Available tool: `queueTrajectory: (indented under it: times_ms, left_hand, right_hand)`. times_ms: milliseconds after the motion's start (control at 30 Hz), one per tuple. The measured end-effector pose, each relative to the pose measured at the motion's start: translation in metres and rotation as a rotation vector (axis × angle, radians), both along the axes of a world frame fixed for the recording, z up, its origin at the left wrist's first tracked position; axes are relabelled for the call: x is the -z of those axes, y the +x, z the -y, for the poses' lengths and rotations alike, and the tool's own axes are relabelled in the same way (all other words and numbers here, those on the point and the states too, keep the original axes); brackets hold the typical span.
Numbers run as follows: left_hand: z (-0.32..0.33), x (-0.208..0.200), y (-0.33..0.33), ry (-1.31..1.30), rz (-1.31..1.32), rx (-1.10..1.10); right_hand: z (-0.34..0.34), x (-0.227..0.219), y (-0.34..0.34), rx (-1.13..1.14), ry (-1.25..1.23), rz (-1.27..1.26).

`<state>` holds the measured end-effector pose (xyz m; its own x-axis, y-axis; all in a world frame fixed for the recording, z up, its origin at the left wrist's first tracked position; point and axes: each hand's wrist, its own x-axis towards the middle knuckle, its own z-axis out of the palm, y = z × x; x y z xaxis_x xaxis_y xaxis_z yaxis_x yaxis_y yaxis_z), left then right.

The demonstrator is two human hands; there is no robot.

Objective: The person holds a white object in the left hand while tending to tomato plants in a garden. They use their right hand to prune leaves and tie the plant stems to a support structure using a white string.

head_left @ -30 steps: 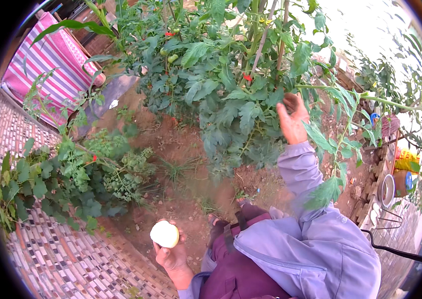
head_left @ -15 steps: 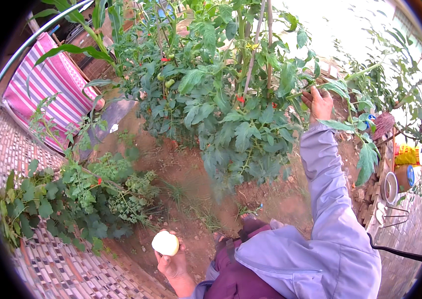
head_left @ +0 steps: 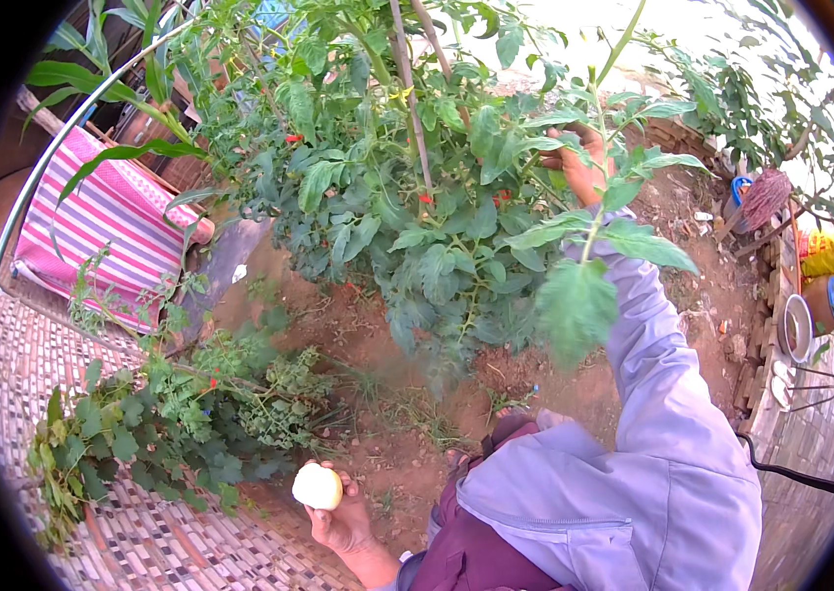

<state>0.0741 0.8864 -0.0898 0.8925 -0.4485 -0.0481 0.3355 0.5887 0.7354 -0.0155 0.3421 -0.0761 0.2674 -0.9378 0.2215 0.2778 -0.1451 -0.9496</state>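
My left hand is closed around a pale, whitish-yellow round thing, which looks like a fruit, low over the soil. My right hand reaches up into the staked tomato plants, its fingers curled at a tomato stem. Leaves cover part of these fingers. Long leaves from that stem hang in front of my right sleeve. Thin wooden stakes stand among the foliage, and small red spots show between the leaves.
A pink-striped cloth hangs at the left behind a curved pole. Low leafy plants spill over patterned paving. Toward the right are a row of bricks, a metal basin and a brown bucket.
My right hand has shifted left and up in the picture, deeper among the leaves, and the stem has swung across my forearm. My left hand still holds the pale round thing.
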Motion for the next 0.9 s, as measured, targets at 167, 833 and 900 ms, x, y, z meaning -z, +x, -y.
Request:
queueTrajectory:
  times_ms: [167,833,900]
  left_hand:
    - [0.012,-0.006,-0.008,0.013,0.051,0.02]
    - [0.052,-0.013,-0.04,-0.018,0.03,0.081]
    - [0.05,-0.01,-0.041,-0.025,0.027,0.068]
  right_hand:
    - [-0.003,0.005,-0.016,0.005,0.127,0.067]
    - [-0.006,0.036,-0.06,-0.052,0.26,0.24]
    - [-0.008,0.031,-0.061,-0.037,0.262,0.227]
